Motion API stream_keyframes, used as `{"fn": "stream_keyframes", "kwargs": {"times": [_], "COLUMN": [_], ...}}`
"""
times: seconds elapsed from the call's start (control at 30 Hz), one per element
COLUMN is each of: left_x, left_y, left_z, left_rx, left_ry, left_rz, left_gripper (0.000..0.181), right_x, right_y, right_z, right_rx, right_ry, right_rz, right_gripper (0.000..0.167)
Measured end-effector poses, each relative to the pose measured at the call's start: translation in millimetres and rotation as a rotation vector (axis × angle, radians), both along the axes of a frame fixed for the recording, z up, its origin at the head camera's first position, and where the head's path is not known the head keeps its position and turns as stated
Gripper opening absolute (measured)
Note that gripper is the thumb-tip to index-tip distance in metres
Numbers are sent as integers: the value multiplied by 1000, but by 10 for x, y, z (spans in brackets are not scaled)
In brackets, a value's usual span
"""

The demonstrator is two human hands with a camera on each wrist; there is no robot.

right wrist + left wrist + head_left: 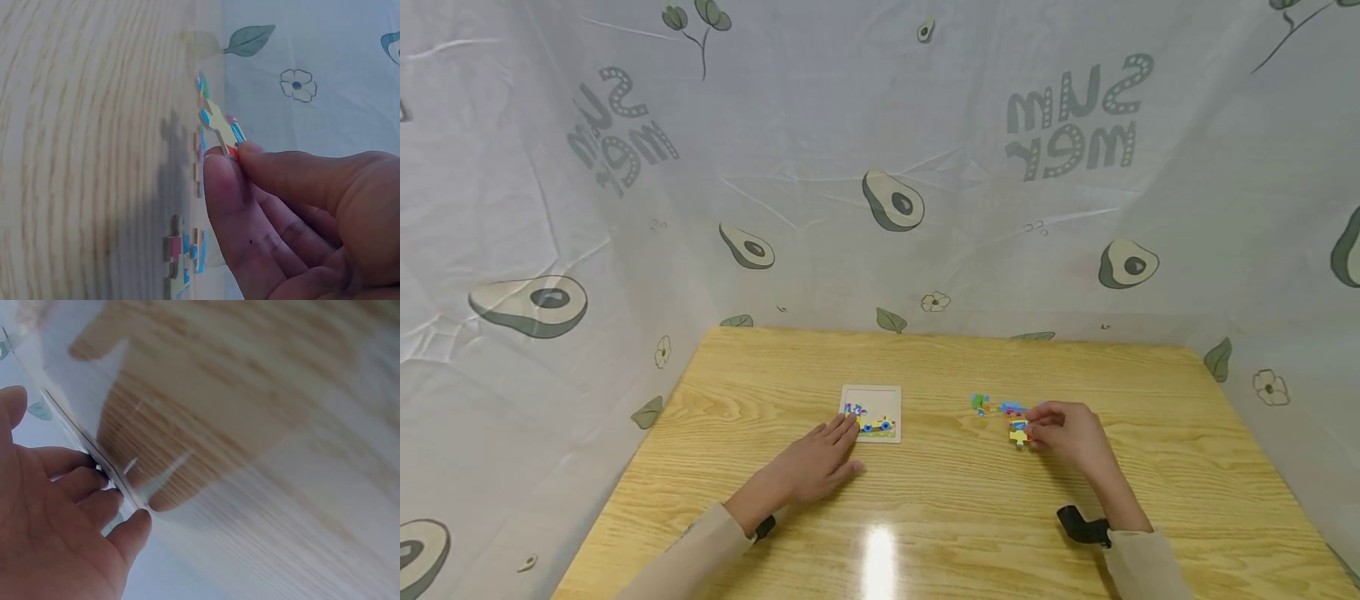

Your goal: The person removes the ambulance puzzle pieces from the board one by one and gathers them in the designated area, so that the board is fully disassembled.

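A yellow jigsaw puzzle piece [1018, 433] with blue and red on it is pinched between thumb and forefinger of my right hand [1067, 433]. The right wrist view shows this puzzle piece [220, 125] held up off the table. To the left, a square puzzle tray [872, 396] holds a few joined pieces along its lower part, with a colourful wheeled vehicle picture [876, 425]. My left hand [823, 461] rests with straight fingers over the tray's lower left edge, hiding that corner. In the left wrist view, the left hand's fingers [100, 500] lie along the tray's edge.
Loose puzzle pieces lie beyond the right hand: a green one [980, 403] and a blue and pink one [1011, 407]. More loose pieces [178, 262] show low in the right wrist view. A printed curtain [820, 267] surrounds the wooden table [940, 517].
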State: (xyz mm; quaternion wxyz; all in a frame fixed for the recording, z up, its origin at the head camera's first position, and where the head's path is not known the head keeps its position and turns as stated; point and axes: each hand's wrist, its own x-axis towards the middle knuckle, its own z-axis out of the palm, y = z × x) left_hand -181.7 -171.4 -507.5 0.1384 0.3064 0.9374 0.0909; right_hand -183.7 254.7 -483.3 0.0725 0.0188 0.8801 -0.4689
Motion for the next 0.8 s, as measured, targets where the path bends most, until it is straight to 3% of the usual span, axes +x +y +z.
{"fn": "stream_keyframes", "kwargs": {"times": [0.5,0.8], "left_x": [-22,-21], "left_y": [-4,4], "left_z": [-30,5], "left_rx": [-9,-13], "left_ry": [-5,-21], "left_rz": [6,7], "left_gripper": [70,70], "right_x": [-37,-50], "right_y": [-47,-64], "right_z": [-122,-94], "right_rx": [128,167], "right_ry": [22,16], "right_rz": [-15,-1], "right_gripper": [16,19]}}
